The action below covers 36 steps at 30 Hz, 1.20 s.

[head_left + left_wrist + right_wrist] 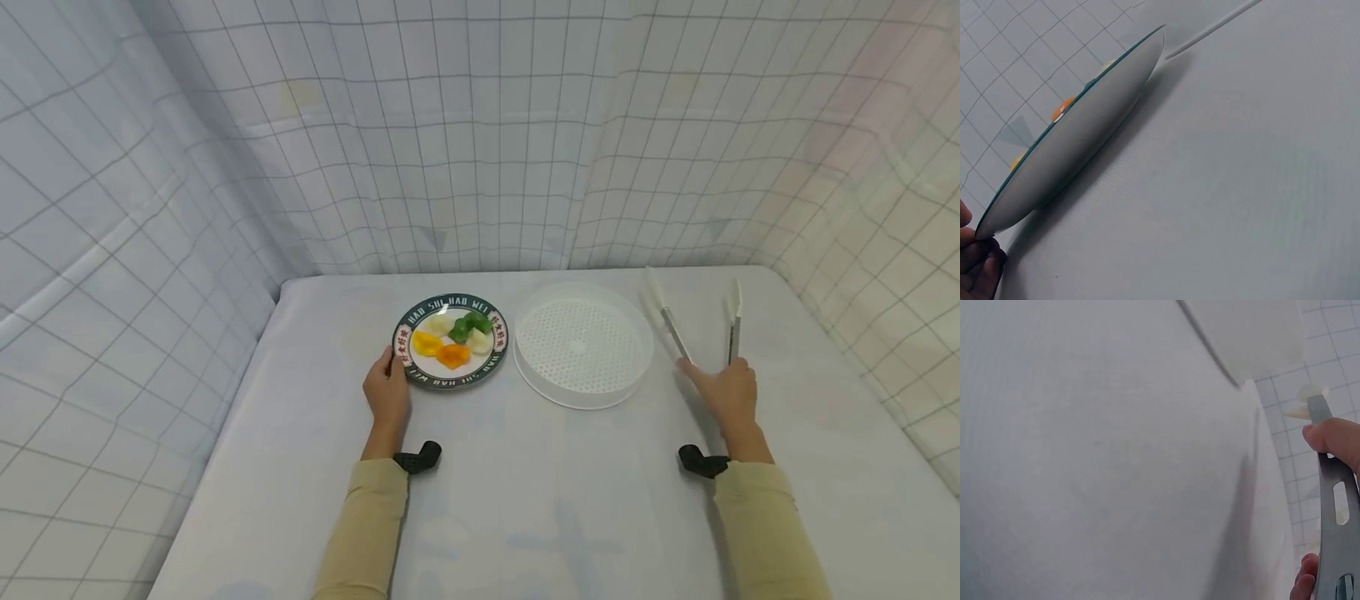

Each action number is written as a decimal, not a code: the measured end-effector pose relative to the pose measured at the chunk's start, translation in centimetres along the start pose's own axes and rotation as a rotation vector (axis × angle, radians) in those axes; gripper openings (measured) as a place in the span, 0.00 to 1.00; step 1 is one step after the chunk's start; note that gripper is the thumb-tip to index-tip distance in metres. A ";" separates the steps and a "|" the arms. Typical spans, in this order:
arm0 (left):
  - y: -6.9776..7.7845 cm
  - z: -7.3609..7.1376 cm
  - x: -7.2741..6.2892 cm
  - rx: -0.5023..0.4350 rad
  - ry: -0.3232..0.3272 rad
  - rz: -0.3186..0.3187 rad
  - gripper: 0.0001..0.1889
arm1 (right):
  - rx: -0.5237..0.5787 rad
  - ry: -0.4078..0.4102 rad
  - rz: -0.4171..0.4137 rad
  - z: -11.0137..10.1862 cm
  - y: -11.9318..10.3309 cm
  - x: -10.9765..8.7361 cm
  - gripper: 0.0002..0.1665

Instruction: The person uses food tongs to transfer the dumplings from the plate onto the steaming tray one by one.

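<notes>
My left hand (388, 397) pinches the left rim of a round plate (450, 384) with a dark green lettered border. On the plate lie yellow, orange, green and pale food pieces (453, 356). The left wrist view shows the plate's underside (1085, 131) close over the table, with fingertips (982, 265) at its rim. My right hand (732, 393) grips metal tongs (677, 335) with pale tips; their two arms are spread wide and point away from me. In the right wrist view the thumb lies on one slotted metal arm (1330, 512), and nothing is between the tips.
A white round steamer tray (583, 392) with a perforated bottom stands between the plate and the tongs. White cloth covers the table (525, 500). Grid-patterned curtains (480, 150) hang behind and at both sides.
</notes>
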State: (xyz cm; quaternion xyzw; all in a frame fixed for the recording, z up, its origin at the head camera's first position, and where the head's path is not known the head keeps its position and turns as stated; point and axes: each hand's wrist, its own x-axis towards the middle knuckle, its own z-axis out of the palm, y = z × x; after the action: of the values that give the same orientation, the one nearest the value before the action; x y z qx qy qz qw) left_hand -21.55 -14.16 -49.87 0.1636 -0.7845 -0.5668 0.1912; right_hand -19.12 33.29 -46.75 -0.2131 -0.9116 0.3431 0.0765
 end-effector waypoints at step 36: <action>0.1 -0.2 0.4 -0.103 -0.037 -0.079 0.23 | -0.460 -0.521 -1.100 2.4 -16.0 -3.4 0.21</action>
State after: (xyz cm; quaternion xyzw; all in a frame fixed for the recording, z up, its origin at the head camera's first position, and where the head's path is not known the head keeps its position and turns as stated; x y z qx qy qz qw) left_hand -21.82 -14.43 -49.64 0.1739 -0.7504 -0.6167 0.1622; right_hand -22.11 19.56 -37.96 0.3640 -0.9265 0.0903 -0.0300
